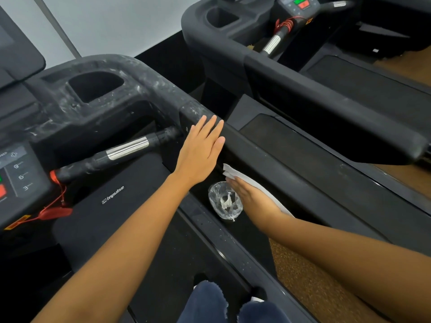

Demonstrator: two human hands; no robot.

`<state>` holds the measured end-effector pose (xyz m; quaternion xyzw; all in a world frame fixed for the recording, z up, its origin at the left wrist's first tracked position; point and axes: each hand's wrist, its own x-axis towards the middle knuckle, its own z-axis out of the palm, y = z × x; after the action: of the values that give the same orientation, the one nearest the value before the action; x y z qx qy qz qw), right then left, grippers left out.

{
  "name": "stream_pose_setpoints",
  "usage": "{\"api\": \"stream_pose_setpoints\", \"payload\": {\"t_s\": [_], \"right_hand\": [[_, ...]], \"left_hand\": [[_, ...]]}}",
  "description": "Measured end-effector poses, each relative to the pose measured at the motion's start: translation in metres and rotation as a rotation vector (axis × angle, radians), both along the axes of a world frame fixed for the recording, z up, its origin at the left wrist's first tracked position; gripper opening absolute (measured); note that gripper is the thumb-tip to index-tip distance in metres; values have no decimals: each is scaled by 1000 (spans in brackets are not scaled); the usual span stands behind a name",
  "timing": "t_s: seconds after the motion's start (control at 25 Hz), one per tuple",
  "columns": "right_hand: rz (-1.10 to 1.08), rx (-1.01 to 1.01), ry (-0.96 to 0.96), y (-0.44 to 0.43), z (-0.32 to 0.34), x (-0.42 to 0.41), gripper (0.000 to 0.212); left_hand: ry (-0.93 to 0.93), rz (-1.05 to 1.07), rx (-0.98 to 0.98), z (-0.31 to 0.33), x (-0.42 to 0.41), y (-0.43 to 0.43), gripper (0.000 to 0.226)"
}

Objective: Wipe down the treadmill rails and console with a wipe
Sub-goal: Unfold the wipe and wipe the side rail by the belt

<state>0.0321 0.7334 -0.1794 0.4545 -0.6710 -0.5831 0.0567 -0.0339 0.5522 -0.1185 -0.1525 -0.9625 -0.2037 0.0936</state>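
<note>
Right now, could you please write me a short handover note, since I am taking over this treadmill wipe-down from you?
Left hand: open, flat on the right side rail.
Right hand: open, pressing the white wipe against that rail's inner face.
Clear plastic container sits just beside it.
Done: rail wiping under way.
Left: console housing, streaked white around the cup holder, plus keypad and handlebar.

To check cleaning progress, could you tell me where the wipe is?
Head view, right of centre: the wipe is pressed under the right hand against the right rail, just below the left hand.
</note>
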Motion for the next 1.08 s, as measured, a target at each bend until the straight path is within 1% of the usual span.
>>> {"api": "stream_pose_setpoints", "payload": {"t_s": [0.08,0.12,0.2,0.28,0.36,0.4,0.48,0.56,0.64,0.72,0.76,0.92,1.08], "right_hand": [[-35,17,39,30,-7,29,85],[-57,69,57,42,-6,44,83],[-78,106,14,56,-6,59,76],[-157,-7,-110,46,-2,50,67],[-177,-121,-161,27,6,34,66],[-178,-150,-167,22,10,27,68],[-153,-152,-95,27,14,29,74],[-132,-93,-18,50,11,49,78],[-112,31,1,74,-5,74,77],[-90,153,31,82,-6,81,79],[-91,162,19,80,-6,78,80],[-91,22,-28,48,-1,54,83],[-92,-50,40,59,4,60,86]], "left_hand": [[-15,6,21,-4,4,7,51],[-17,3,28,-5,7,13,52],[-17,-5,41,-7,13,28,57],[-12,10,36,-8,18,42,61],[-5,25,0,-8,25,53,63],[-1,29,-25,-8,28,57,63],[12,39,-68,-9,34,62,63],[9,51,-81,-11,40,64,62],[2,77,-76,-12,43,65,57],[4,97,-83,-13,47,68,53],[8,103,-96,-13,50,70,53],[8,117,-113,-16,56,81,54],[6,144,-46,-21,57,88,54]]}}
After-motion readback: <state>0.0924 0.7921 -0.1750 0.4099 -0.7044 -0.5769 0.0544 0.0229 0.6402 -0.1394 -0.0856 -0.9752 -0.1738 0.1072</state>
